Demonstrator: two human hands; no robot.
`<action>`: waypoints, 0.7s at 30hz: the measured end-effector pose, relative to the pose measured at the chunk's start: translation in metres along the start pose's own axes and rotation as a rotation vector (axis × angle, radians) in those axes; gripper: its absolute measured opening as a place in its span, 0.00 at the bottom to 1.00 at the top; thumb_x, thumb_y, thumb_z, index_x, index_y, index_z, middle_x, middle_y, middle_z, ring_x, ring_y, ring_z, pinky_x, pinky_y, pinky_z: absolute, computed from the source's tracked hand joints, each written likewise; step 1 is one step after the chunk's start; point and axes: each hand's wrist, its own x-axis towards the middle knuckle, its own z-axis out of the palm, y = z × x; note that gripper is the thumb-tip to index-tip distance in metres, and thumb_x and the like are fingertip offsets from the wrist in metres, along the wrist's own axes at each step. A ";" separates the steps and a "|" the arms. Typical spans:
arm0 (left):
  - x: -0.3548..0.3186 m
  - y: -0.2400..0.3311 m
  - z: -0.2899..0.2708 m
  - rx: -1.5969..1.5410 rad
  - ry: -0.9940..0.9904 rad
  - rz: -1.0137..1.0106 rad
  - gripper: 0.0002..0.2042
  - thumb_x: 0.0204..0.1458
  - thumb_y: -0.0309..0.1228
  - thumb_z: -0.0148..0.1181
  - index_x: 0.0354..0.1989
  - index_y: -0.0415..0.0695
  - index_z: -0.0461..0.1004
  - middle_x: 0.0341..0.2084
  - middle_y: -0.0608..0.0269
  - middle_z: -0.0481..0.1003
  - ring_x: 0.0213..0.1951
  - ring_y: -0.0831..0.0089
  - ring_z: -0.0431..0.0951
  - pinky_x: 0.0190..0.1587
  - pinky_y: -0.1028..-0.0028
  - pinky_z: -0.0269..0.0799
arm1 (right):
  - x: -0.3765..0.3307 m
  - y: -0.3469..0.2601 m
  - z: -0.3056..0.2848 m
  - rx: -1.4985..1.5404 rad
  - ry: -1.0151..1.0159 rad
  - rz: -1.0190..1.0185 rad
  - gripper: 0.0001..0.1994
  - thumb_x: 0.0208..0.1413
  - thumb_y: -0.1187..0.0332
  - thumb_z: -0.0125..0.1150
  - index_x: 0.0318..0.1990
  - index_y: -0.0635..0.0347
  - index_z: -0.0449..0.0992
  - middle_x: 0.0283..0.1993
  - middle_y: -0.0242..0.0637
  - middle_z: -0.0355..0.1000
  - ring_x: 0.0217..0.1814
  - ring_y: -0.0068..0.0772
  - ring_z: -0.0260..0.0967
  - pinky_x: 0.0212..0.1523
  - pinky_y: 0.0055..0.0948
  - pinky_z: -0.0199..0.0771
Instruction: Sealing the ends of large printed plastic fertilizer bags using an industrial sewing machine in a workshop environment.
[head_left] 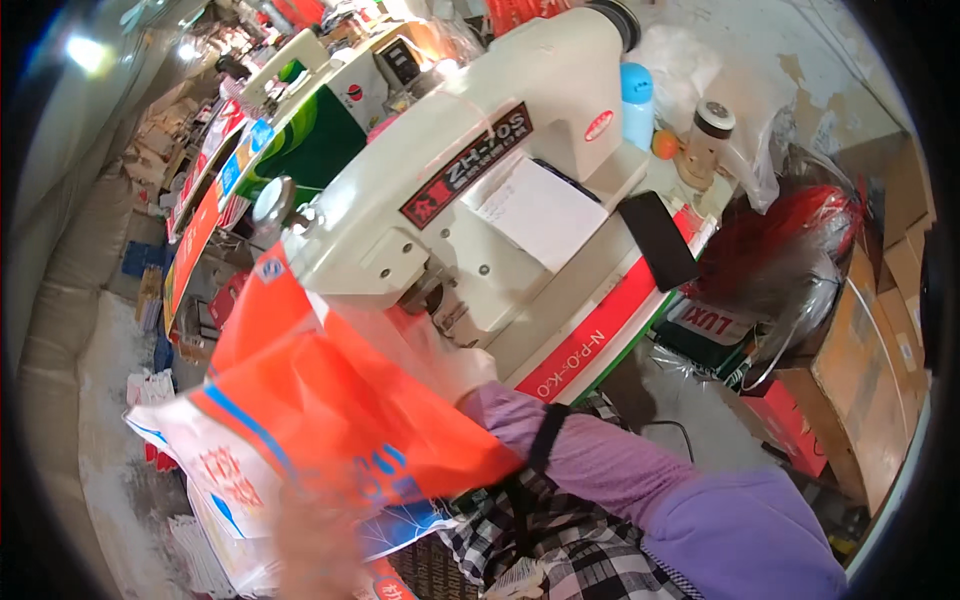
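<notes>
An orange and white printed plastic bag [350, 400] hangs creased across the front of a large cream sewing machine [540, 70]. Its upper edge lies by the machine's needle area [430, 295]. My right hand [465, 370], pale and blurred, is at the bag's edge just below that spot; its fingers are smeared and partly hidden, so their grip does not show. The right arm wears a purple sleeve [640, 460] with a black band. Low in the view, my left hand [320, 545] is against the bag's lower part, heavily blurred, fingers not readable.
A notepad [545, 210] and a black phone [657, 240] lie on the machine's bed. Behind them stand a blue bottle [636, 105] and a lidded jar [708, 140]. Cardboard boxes [850, 370] and red plastic-wrapped material [790, 240] crowd the right. Stacked printed bags [215, 195] are at left.
</notes>
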 end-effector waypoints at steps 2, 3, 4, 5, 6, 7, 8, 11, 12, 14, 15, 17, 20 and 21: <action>0.033 0.048 -0.056 0.409 0.101 0.449 0.37 0.38 0.20 0.53 0.65 0.40 0.58 0.62 0.50 0.63 0.65 0.55 0.61 0.67 0.65 0.52 | -0.022 0.028 -0.018 0.073 0.022 -0.119 0.31 0.59 0.67 0.45 0.70 0.57 0.47 0.30 0.47 0.77 0.29 0.50 0.77 0.24 0.47 0.75; 0.051 0.031 -0.144 1.191 0.344 0.466 0.39 0.37 0.15 0.49 0.66 0.41 0.57 0.64 0.50 0.61 0.67 0.52 0.57 0.70 0.62 0.45 | -0.035 0.033 -0.017 0.087 0.052 -0.197 0.31 0.58 0.67 0.45 0.70 0.57 0.46 0.29 0.48 0.77 0.29 0.50 0.77 0.23 0.47 0.74; 0.047 -0.005 -0.215 1.393 0.345 0.345 0.35 0.38 0.15 0.49 0.62 0.42 0.63 0.60 0.48 0.65 0.64 0.50 0.61 0.66 0.62 0.53 | -0.048 0.036 -0.006 0.084 0.092 -0.239 0.29 0.58 0.66 0.46 0.67 0.58 0.51 0.27 0.46 0.76 0.27 0.50 0.76 0.22 0.47 0.73; 0.038 -0.047 -0.269 1.583 0.349 0.215 0.31 0.39 0.16 0.49 0.59 0.43 0.68 0.56 0.46 0.69 0.61 0.47 0.65 0.62 0.62 0.62 | -0.054 0.039 -0.001 0.077 0.136 -0.275 0.26 0.58 0.66 0.47 0.65 0.58 0.56 0.26 0.44 0.76 0.25 0.49 0.75 0.22 0.46 0.72; 0.041 -0.076 -0.301 1.526 0.302 -0.094 0.27 0.39 0.15 0.48 0.52 0.44 0.73 0.50 0.47 0.73 0.56 0.48 0.70 0.57 0.61 0.65 | -0.052 0.038 -0.009 0.079 0.166 -0.279 0.26 0.58 0.66 0.47 0.65 0.58 0.56 0.26 0.44 0.76 0.25 0.49 0.75 0.22 0.46 0.72; 0.043 -0.095 -0.324 1.439 0.233 -0.395 0.23 0.40 0.15 0.48 0.46 0.44 0.78 0.43 0.48 0.77 0.50 0.49 0.75 0.52 0.59 0.69 | -0.060 0.037 -0.021 0.159 0.565 -0.522 0.21 0.58 0.65 0.49 0.59 0.58 0.63 0.23 0.41 0.75 0.25 0.47 0.75 0.27 0.45 0.73; 0.046 -0.106 -0.334 1.433 0.235 -0.368 0.23 0.40 0.15 0.48 0.46 0.44 0.78 0.43 0.48 0.77 0.50 0.49 0.75 0.52 0.59 0.69 | -0.068 0.040 -0.034 0.220 0.962 -0.765 0.17 0.58 0.64 0.51 0.54 0.58 0.69 0.21 0.38 0.74 0.25 0.44 0.74 0.33 0.44 0.74; -0.045 -0.127 -0.441 1.408 1.073 0.209 0.09 0.41 0.18 0.54 0.29 0.42 0.79 0.27 0.55 0.77 0.34 0.57 0.76 0.41 0.66 0.71 | -0.117 -0.002 -0.083 0.601 -0.160 -0.611 0.11 0.57 0.63 0.56 0.42 0.58 0.75 0.27 0.37 0.75 0.36 0.42 0.74 0.51 0.42 0.68; -0.035 -0.122 -0.434 1.016 1.159 0.481 0.05 0.41 0.20 0.57 0.27 0.40 0.77 0.23 0.57 0.73 0.32 0.59 0.74 0.39 0.66 0.69 | -0.126 -0.003 -0.093 0.588 -0.156 -0.566 0.11 0.57 0.63 0.56 0.42 0.58 0.75 0.27 0.37 0.75 0.36 0.42 0.74 0.51 0.42 0.68; -0.033 -0.013 -0.313 1.510 0.940 0.322 0.04 0.42 0.20 0.57 0.28 0.39 0.76 0.21 0.57 0.70 0.33 0.57 0.72 0.40 0.63 0.67 | -0.128 0.016 -0.111 -0.022 -0.122 -0.694 0.10 0.59 0.63 0.53 0.43 0.56 0.76 0.40 0.40 0.76 0.52 0.41 0.69 0.65 0.47 0.52; -0.093 -0.017 -0.335 1.743 1.010 0.452 0.06 0.41 0.20 0.57 0.29 0.39 0.77 0.20 0.55 0.69 0.32 0.56 0.71 0.39 0.58 0.66 | -0.139 0.010 -0.100 -0.008 -0.146 -0.758 0.10 0.59 0.63 0.53 0.43 0.56 0.76 0.40 0.40 0.76 0.52 0.41 0.69 0.65 0.47 0.52; -0.139 -0.092 -0.343 1.636 1.155 -0.039 0.09 0.41 0.20 0.55 0.31 0.41 0.79 0.21 0.53 0.72 0.33 0.53 0.72 0.40 0.56 0.67 | -0.176 0.018 -0.070 0.709 0.150 -0.896 0.13 0.63 0.62 0.49 0.46 0.55 0.77 0.49 0.42 0.74 0.63 0.43 0.60 0.67 0.53 0.45; -0.114 -0.096 -0.285 1.446 0.364 -0.666 0.16 0.48 0.22 0.47 0.43 0.42 0.78 0.36 0.49 0.78 0.46 0.50 0.76 0.45 0.56 0.71 | -0.202 0.045 -0.036 0.611 -0.089 -0.830 0.15 0.63 0.58 0.49 0.44 0.57 0.78 0.50 0.41 0.74 0.66 0.48 0.57 0.65 0.51 0.49; -0.099 -0.072 -0.238 1.472 0.481 -0.160 0.15 0.50 0.23 0.46 0.44 0.40 0.77 0.40 0.47 0.77 0.48 0.51 0.76 0.48 0.58 0.71 | -0.202 0.045 -0.031 0.662 -0.116 -0.778 0.15 0.62 0.59 0.50 0.43 0.58 0.78 0.49 0.41 0.74 0.63 0.48 0.60 0.63 0.48 0.56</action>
